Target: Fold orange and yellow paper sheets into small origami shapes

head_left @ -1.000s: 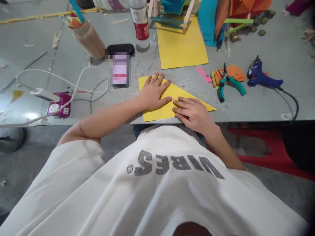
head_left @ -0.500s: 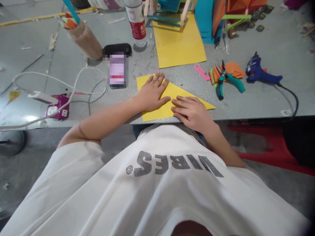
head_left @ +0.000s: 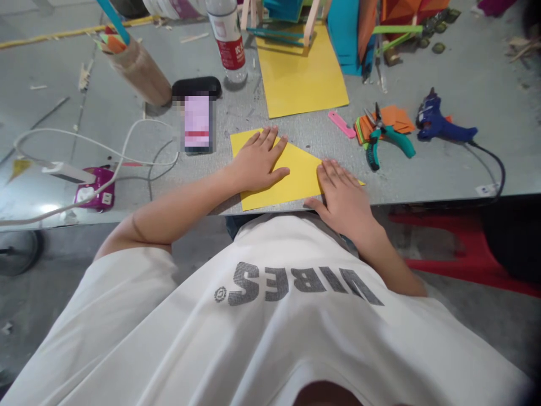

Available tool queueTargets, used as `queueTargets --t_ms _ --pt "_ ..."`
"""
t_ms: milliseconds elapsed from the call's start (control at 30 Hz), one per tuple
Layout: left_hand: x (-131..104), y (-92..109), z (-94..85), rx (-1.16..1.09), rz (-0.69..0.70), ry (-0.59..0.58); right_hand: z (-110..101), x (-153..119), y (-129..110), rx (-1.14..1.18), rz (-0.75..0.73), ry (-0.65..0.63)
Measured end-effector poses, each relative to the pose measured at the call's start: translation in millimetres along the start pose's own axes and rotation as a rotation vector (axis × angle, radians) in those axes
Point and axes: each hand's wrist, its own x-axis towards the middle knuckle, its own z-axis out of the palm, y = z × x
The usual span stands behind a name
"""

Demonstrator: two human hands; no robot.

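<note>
A folded sheet of yellow paper (head_left: 299, 172) lies near the table's front edge, tapering to a point on the right. My left hand (head_left: 260, 160) rests flat on its left part, fingers spread and thumb stretched to the right. On the right part lies my right hand (head_left: 340, 194), fingers flat near the slanted upper edge, thumb apart and close to the lower edge. It covers most of the paper's right end, with only the tip showing. Neither hand grips anything.
Behind the paper lie another yellow sheet (head_left: 302, 84), a pink cutter (head_left: 341, 124), green-handled pliers (head_left: 391, 138) and a blue glue gun (head_left: 446, 121). To the left are a phone (head_left: 196, 121), a bottle (head_left: 228, 42), a stick-filled cup (head_left: 141, 70) and a purple power adapter (head_left: 101, 186) with white cable.
My right hand has slid right along the folded paper, away from my left hand, and its fingers have straightened. My left hand stays in place on the paper. The view has shifted slightly.
</note>
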Motion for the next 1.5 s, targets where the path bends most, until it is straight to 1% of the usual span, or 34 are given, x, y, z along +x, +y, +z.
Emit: queueTargets --t_ms 167,300,400,467,533,600,667,767,833,900,1000,1100,1167,1267,1333,1400,1433,1500 --pt "-3 3 -4.2 -0.008 0.021 -0.007 -5 -43 18 -0.051 0.065 0.051" --pt "-3 4 -6.5 -0.003 0.005 -0.019 -7 -75 35 -0.072 0.104 0.117" --pt "-3 4 -7.8 -0.007 0.014 -0.017 -7 -87 45 -0.048 0.098 0.163" --pt "-3 4 -8.4 -0.008 0.015 -0.019 -5 -87 48 -0.009 0.104 0.241" --pt "-3 4 -8.7 -0.006 0.012 -0.021 -1 -81 48 0.027 0.127 0.351" --pt "-3 4 -8.9 -0.003 0.013 -0.019 3 -73 43 0.054 0.11 0.412" --pt "-3 6 -9.5 0.006 0.016 -0.011 8 -61 33 0.078 0.012 0.376" --pt "-6 11 -11.9 0.027 -0.006 0.0 11 -42 16 0.097 -0.181 0.254" --pt "-8 16 -14.3 0.044 -0.034 0.001 12 -31 6 0.082 -0.249 0.193" --pt "-10 20 -16.9 0.063 -0.066 0.003 12 -24 1 0.053 -0.264 0.166" --pt "-10 23 -20.1 0.08 -0.142 0.02 11 -21 0 0.024 -0.265 0.18" --pt "-9 20 -21.3 0.072 -0.223 0.043 11 -24 1 0.013 -0.291 0.216" --pt "-8 16 -20.2 0.055 -0.236 0.064 10 -26 3 0.014 -0.299 0.236" --pt "-6 13 -16.6 0.044 -0.209 0.104 2 -19 6 0.015 -0.307 0.257" --pt "-5 13 -14.5 0.049 -0.187 0.128 -9 -4 8 -0.001 -0.327 0.265" --pt "-4 14 -13.5 0.04 -0.165 0.162 -21 17 9 -0.024 -0.331 0.257" --pt "-3 14 -13.4 0.027 -0.153 0.184 -27 30 8 -0.042 -0.304 0.229" --pt "-3 13 -13.6 -0.003 -0.13 0.22 -38 56 7 -0.083 -0.281 0.1"
